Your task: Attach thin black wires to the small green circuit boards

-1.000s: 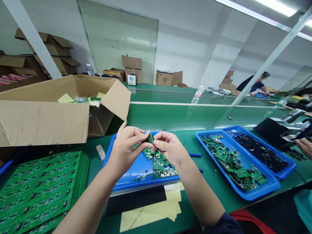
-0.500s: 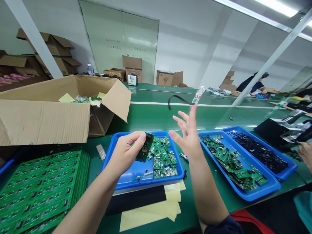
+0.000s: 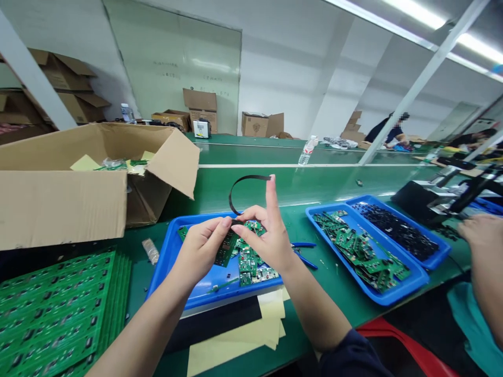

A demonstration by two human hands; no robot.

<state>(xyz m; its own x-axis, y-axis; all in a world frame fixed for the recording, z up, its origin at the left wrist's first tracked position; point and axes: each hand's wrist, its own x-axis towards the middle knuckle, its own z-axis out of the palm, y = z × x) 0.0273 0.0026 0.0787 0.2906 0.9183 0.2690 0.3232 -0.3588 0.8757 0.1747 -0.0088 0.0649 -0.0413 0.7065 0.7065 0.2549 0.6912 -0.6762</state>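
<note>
My left hand [image 3: 198, 251] grips a green circuit board [image 3: 226, 250] with black components on it, above the blue tray [image 3: 165, 264]. My right hand [image 3: 267, 235] is next to it, with the thumb and forefinger pinching the end of a thin black strip [image 3: 245, 179]. The strip arcs up and over, and its far end reaches the raised finger. Its lower end touches the board's top edge or lies close to it, and I cannot tell which. Under both hands lies a loose pile of small green circuit boards [image 3: 249, 264], partly hidden by my fingers.
Blue pliers [image 3: 304, 251] lie right of the tray. Further right are a blue tray of green boards [image 3: 359, 251] and one of black parts [image 3: 396, 228]. A co-worker's hand [image 3: 481, 246] is at the right edge. Stacked green panels [image 3: 58, 309] and a cardboard box [image 3: 58, 207] are left.
My right hand has come down from its raised, spread pose and now pinches the black strip, which was in the air. The view has shifted, moving everything slightly left.
</note>
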